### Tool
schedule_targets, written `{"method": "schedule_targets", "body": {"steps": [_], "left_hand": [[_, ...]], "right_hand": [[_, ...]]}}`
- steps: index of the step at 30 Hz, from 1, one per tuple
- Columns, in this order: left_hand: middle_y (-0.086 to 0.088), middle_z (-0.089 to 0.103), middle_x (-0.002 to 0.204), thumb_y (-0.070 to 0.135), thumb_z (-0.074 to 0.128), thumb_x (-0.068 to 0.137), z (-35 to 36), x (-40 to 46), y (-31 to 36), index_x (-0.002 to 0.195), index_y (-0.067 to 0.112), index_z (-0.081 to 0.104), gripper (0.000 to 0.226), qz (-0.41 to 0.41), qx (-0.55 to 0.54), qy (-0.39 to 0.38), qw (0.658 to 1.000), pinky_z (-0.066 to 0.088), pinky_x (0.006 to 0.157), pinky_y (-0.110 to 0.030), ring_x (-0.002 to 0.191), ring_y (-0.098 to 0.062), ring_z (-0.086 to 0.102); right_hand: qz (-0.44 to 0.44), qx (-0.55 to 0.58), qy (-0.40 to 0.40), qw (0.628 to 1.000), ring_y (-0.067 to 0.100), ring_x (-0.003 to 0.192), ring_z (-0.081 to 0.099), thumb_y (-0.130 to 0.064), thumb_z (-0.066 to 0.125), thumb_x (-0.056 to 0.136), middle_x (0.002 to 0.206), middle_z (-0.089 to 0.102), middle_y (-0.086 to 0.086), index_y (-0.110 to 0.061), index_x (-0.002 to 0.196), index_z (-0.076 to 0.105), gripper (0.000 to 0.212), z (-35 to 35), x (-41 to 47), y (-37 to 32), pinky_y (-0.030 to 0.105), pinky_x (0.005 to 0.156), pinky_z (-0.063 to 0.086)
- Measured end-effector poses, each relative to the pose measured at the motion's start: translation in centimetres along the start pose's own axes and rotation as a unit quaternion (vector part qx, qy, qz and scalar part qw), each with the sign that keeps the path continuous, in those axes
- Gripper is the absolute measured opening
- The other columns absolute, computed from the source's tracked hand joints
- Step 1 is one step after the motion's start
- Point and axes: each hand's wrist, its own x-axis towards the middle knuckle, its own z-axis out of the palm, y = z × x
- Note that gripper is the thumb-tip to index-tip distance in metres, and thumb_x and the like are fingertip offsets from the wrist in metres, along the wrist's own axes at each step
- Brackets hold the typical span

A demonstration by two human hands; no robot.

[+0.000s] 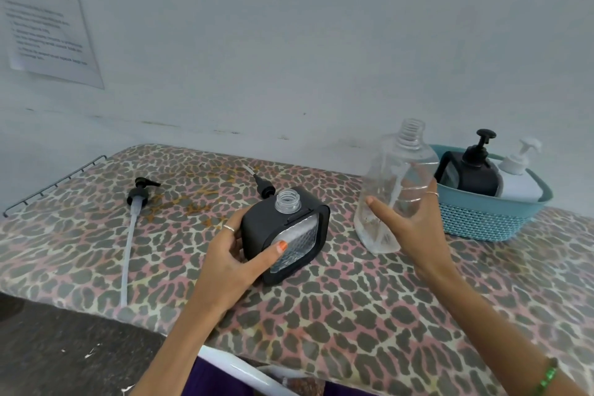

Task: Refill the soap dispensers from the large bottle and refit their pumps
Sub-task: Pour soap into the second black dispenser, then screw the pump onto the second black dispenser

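A black square soap dispenser (291,231) with a clear front panel and an open threaded neck stands mid-table, tilted slightly. My left hand (236,254) grips its left side, thumb across the clear panel. To its right stands the large clear bottle (390,183), uncapped and nearly empty, and my right hand (409,223) wraps around its lower body. A big black pump with a long white tube (133,222) lies at the left. A smaller black pump (264,187) lies just behind the dispenser.
A teal basket (488,219) at the back right holds a black dispenser (479,170) and a white dispenser (520,177), both with pumps on. The table has a leopard-print cover (353,315), a wire rail at its left end, and a wall right behind.
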Motion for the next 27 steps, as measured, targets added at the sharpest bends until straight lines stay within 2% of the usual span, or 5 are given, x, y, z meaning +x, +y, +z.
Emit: {"method": "schedule_targets", "body": {"steps": [9, 12, 15, 24, 27], "left_hand": [[0.019, 0.07, 0.106, 0.046, 0.075, 0.061, 0.2, 0.1, 0.4, 0.106, 0.047, 0.062, 0.047, -0.008, -0.011, 0.018, 1.0, 0.056, 0.079, -0.022, 0.099, -0.006, 0.067], [0.014, 0.071, 0.106, 0.043, 0.077, 0.059, 0.2, 0.2, 0.5, 0.109, 0.036, 0.062, 0.052, -0.012, -0.034, 0.025, 0.999, 0.056, 0.077, -0.021, 0.099, -0.008, 0.068], [0.015, 0.072, 0.102, 0.042, 0.076, 0.059, -0.9, -0.4, 1.3, 0.104, 0.039, 0.064, 0.047, -0.004, -0.039, 0.042, 0.998, 0.056, 0.075, -0.019, 0.095, -0.005, 0.068], [0.013, 0.073, 0.104, 0.041, 0.086, 0.061, -4.9, -0.8, 0.4, 0.102, 0.039, 0.068, 0.044, -0.018, -0.074, 0.138, 0.988, 0.056, 0.081, -0.021, 0.102, -0.009, 0.067], [0.01, 0.072, 0.107, 0.046, 0.084, 0.061, -5.3, -1.1, 0.2, 0.1, 0.044, 0.069, 0.042, -0.013, -0.086, 0.144, 0.986, 0.057, 0.083, -0.024, 0.103, -0.01, 0.068]], "right_hand": [[0.02, -0.026, -0.01, 0.999, 0.008, 0.121, 0.046, -0.058, 0.072, 0.067, 0.138, 0.042, -0.011, -0.032, 0.145, 0.022, 0.096, -0.8, -0.6, -1.4, 0.029, 0.101, 0.036], [0.031, -0.028, 0.039, 0.998, 0.009, 0.132, 0.036, -0.066, 0.05, 0.081, 0.15, 0.034, -0.005, -0.031, 0.146, 0.02, 0.08, -2.9, -1.8, -3.8, 0.041, 0.11, 0.034], [-0.035, -0.008, 0.098, 0.995, 0.004, 0.131, 0.039, -0.053, 0.043, 0.087, 0.141, 0.042, -0.009, -0.03, 0.135, 0.032, 0.054, -5.1, -4.1, -6.1, 0.022, 0.101, 0.037], [-0.098, -0.124, -0.181, 0.971, -0.029, 0.122, 0.024, -0.074, 0.028, 0.083, 0.128, 0.024, -0.056, -0.054, 0.137, 0.022, 0.059, 0.3, -6.6, -6.2, 0.003, 0.096, 0.022], [-0.083, -0.094, -0.21, 0.97, -0.008, 0.128, 0.039, -0.068, 0.032, 0.088, 0.128, 0.037, -0.04, -0.054, 0.129, 0.031, 0.043, 3.7, -4.6, -6.0, 0.026, 0.106, 0.037]]}}
